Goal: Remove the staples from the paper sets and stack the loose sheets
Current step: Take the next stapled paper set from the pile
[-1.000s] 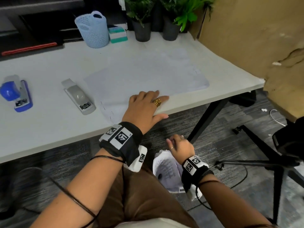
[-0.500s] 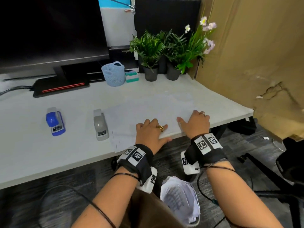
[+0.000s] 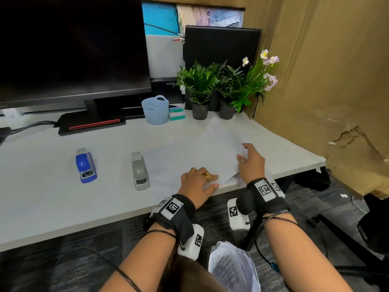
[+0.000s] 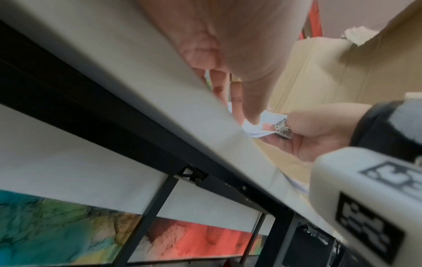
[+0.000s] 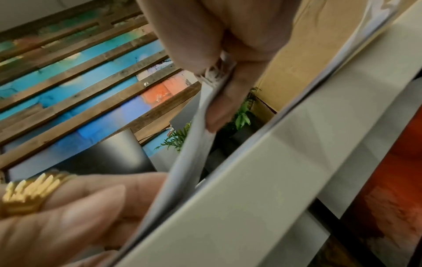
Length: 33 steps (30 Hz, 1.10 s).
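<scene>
On the white desk (image 3: 52, 207), left to right: blue-and-grey stapler (image 3: 85, 165), grey stapler (image 3: 140, 171), flat stack of white paper sheets (image 3: 179, 157) at the front edge. Left hand (image 3: 199, 183), gold ring, lies flat with straight fingers pressing the stack. Right hand (image 3: 251, 163) pinches a lifted white sheet (image 3: 221, 142), thumb beneath. No legible writing; wrist bands carry square black-and-white markers.

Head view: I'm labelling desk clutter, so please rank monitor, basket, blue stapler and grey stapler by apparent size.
1. Monitor, by far the largest.
2. Basket.
3-4. Blue stapler and grey stapler look about alike; I won't rank them. The basket sits farther back, so its lead over them is understated.
</scene>
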{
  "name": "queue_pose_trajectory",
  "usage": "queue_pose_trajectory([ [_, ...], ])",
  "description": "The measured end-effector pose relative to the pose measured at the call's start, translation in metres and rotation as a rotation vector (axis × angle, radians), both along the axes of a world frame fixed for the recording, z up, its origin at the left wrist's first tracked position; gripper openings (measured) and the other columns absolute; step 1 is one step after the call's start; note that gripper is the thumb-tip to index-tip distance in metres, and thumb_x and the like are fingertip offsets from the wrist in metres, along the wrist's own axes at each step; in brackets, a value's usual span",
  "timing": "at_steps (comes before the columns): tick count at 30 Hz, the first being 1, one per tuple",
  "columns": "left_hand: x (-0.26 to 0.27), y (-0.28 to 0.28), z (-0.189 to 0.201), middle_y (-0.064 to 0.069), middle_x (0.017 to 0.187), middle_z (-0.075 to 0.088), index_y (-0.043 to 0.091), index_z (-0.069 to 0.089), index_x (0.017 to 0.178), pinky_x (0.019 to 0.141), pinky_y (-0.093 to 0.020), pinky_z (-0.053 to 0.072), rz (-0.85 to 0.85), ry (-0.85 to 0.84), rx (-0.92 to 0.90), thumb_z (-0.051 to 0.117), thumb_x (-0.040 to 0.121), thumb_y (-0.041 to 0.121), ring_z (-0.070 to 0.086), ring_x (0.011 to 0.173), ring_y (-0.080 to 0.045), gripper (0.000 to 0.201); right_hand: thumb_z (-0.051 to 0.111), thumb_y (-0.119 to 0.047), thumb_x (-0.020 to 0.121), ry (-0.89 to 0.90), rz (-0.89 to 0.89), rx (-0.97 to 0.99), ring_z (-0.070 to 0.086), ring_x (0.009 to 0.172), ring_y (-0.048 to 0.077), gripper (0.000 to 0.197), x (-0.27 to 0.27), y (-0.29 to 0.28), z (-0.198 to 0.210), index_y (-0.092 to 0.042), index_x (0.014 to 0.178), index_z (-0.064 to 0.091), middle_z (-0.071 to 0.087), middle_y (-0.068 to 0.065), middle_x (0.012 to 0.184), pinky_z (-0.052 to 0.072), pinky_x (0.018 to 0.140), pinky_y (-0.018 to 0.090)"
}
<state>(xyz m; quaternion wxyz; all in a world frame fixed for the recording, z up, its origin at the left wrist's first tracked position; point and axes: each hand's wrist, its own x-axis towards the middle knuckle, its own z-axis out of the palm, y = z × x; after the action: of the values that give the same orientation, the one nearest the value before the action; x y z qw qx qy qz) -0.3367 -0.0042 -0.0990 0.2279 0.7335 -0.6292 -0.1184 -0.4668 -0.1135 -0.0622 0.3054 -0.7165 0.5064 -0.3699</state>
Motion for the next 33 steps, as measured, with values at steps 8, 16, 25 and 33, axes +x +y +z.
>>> queue_pose_trajectory([
  [8, 0.034, 0.033, 0.054, 0.006, 0.135, 0.042, 0.028, 0.056, 0.126, 0.099, -0.026, 0.024, 0.193, -0.059, -0.421, 0.054, 0.092, 0.033, 0.032, 0.125, -0.013, 0.035, 0.051, -0.002, 0.093, -0.674, -0.161, -0.161, 0.054, 0.103, 0.017, 0.03, 0.008, 0.003, 0.032, -0.007, 0.123, 0.052, 0.056, 0.005, 0.109, 0.042, 0.092, 0.024],
  [16, 0.063, 0.093, 0.11, -0.005, 0.154, 0.014, 0.03, 0.036, 0.141, 0.114, -0.045, 0.01, 0.479, -0.209, -0.526, 0.063, 0.084, 0.04, 0.002, 0.142, -0.025, 0.064, 0.053, -0.004, 0.093, -0.795, 0.028, 0.015, 0.058, 0.098, 0.02, 0.025, 0.035, 0.028, 0.035, -0.013, 0.116, 0.053, 0.059, 0.007, 0.107, 0.048, 0.095, 0.036],
  [25, 0.097, 0.163, 0.077, 0.003, 0.139, 0.036, 0.039, -0.001, 0.143, 0.103, -0.025, 0.029, 0.54, 0.203, -0.394, 0.078, 0.074, 0.023, 0.04, 0.123, -0.012, 0.106, 0.053, 0.006, 0.089, -0.229, 0.777, 0.013, 0.061, 0.086, 0.004, 0.037, 0.078, 0.095, 0.014, -0.03, 0.091, 0.058, 0.065, 0.002, 0.096, 0.047, 0.078, 0.014],
  [33, 0.117, 0.188, 0.052, 0.005, 0.075, 0.051, 0.019, 0.057, 0.113, 0.065, -0.02, 0.035, 0.772, 0.23, -0.444, 0.078, 0.074, 0.021, 0.048, 0.07, -0.013, 0.044, 0.046, -0.05, 0.092, 0.142, 0.558, -0.251, 0.062, 0.074, 0.023, 0.051, 0.143, 0.103, 0.027, -0.01, 0.064, 0.062, 0.069, 0.006, 0.074, 0.046, 0.076, 0.032],
])
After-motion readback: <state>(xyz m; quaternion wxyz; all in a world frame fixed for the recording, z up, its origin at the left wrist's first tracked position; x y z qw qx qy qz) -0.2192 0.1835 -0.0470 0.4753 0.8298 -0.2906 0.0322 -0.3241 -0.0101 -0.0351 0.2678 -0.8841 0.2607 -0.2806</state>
